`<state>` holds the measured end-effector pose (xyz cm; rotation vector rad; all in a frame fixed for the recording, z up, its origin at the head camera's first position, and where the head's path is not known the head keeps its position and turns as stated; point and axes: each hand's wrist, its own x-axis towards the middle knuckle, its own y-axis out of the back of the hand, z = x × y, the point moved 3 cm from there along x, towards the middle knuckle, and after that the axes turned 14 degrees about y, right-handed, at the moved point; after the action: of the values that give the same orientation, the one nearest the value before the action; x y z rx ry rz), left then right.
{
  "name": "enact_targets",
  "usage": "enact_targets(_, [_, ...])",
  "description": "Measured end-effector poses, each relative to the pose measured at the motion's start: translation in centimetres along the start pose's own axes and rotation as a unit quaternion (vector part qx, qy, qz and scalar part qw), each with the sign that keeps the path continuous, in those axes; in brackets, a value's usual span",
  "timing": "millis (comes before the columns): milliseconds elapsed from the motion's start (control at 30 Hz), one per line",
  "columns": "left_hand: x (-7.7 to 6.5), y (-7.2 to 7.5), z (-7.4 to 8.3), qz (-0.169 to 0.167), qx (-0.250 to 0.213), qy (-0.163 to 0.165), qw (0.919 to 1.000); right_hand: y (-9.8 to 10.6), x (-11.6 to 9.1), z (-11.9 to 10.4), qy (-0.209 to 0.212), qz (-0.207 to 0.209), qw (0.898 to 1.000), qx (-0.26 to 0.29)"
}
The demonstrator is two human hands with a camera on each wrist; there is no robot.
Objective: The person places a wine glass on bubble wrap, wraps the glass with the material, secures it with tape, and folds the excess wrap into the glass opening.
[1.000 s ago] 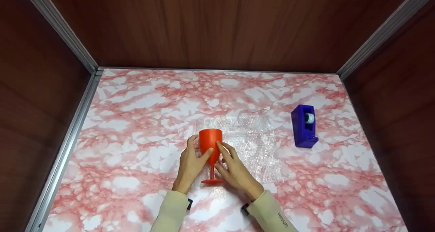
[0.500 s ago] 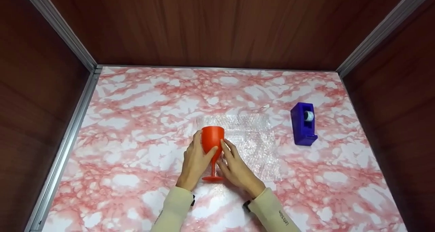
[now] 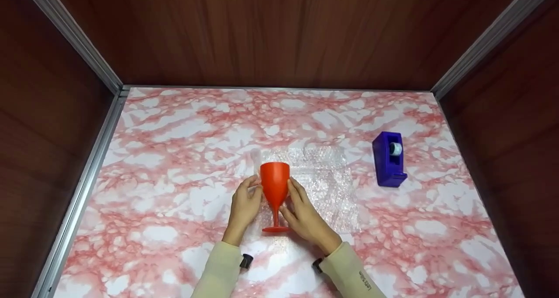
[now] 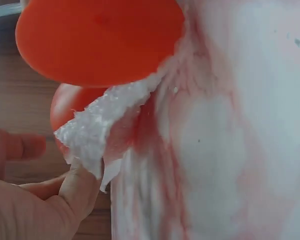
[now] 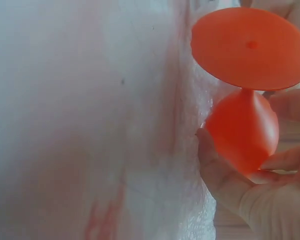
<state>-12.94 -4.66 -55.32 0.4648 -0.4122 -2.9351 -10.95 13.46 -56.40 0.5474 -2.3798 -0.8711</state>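
Note:
A red plastic goblet [image 3: 275,182] lies on a sheet of clear bubble wrap [image 3: 325,193], its round foot towards me. My right hand [image 3: 308,219] holds the goblet from the right, thumb near the stem and fingers along the bowl [image 5: 245,135]. On the other side my left hand [image 3: 244,204] has come off the bowl. In the left wrist view a raised edge of the bubble wrap [image 4: 102,117] stands against the goblet, with that hand's thumb and a finger at its corner. Part of the pinch is hidden there.
A purple tape dispenser [image 3: 388,160] with a roll of tape stands to the right of the bubble wrap. Dark wood panels [image 3: 270,36] with metal edging enclose the back and both sides of the marbled pink and white table [image 3: 174,127].
The goblet has shifted slightly to the right. My left hand has let go of its bowl and moved left to the edge of the bubble wrap; my right hand keeps its hold.

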Motion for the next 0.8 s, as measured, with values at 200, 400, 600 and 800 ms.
enact_targets(200, [0.09, -0.16, -0.37, -0.002, -0.029, 0.006, 0.9995, 0.13, -0.07, 0.09, -0.004, 0.002, 1.000, 0.018])
enact_targets(400, [0.42, -0.63, -0.64, -0.002, -0.035, -0.020, 0.9992, 0.27, -0.13, -0.02, -0.015, 0.004, 0.999, 0.052])
enact_targets(600, [0.52, -0.77, -0.88, 0.000, -0.028, -0.039, 0.9988, 0.44, -0.01, -0.06, -0.022, -0.009, 0.999, 0.047])
enact_targets(800, [0.35, -0.78, -0.83, -0.009, -0.014, -0.064, 0.9978, 0.47, -0.13, 0.17, -0.016, -0.009, 0.999, 0.041])
